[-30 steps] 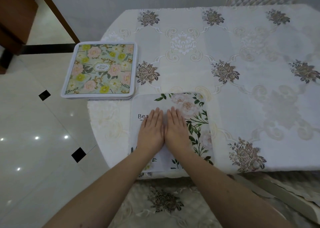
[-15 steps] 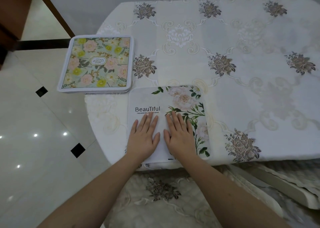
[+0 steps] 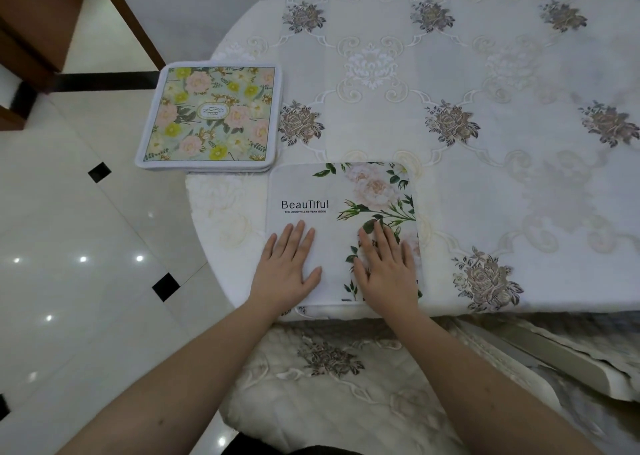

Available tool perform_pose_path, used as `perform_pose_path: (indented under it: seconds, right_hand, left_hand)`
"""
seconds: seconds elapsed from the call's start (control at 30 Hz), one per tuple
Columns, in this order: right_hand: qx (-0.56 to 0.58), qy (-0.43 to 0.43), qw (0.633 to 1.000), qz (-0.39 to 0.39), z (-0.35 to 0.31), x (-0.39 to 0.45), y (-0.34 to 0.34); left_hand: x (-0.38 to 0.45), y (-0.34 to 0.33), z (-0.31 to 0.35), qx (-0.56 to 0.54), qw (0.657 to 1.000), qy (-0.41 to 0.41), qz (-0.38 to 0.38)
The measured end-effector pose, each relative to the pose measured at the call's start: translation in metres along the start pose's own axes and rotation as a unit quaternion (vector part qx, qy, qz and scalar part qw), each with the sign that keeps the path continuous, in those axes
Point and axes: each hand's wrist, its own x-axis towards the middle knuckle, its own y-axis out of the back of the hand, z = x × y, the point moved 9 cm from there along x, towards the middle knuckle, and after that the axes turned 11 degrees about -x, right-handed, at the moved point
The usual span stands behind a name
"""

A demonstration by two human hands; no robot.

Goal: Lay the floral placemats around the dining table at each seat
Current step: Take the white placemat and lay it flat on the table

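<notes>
A white floral placemat point(image 3: 337, 191) printed "BeauTiful" lies flat at the near edge of the dining table point(image 3: 485, 184), which wears a cream embroidered cloth. My left hand point(image 3: 289, 266) presses flat on the mat's near left part, fingers straight. My right hand point(image 3: 384, 264) presses flat on its near right part over the printed leaves. A small stack of green-and-pink floral placemats point(image 3: 211, 115) sits at the table's left corner, partly overhanging the edge.
A cushioned chair seat point(image 3: 329, 378) with a matching flower pattern stands right below the mat, between me and the table. Glossy tiled floor point(image 3: 86, 247) lies to the left, dark wooden furniture point(image 3: 38, 29) at the far left.
Both hands slid back toward the near edge and apart across the mat, uncovering the "BeauTiful" print. The mat stays in its place.
</notes>
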Motion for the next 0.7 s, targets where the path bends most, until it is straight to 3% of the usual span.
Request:
perform_pose_path:
  seconds: [0.7]
  right_hand:
    - [-0.035, 0.033, 0.99, -0.136, 0.034, -0.03, 0.0]
  left_hand:
    - [-0.057, 0.01, -0.035, 0.032, 0.995, 0.026, -0.087]
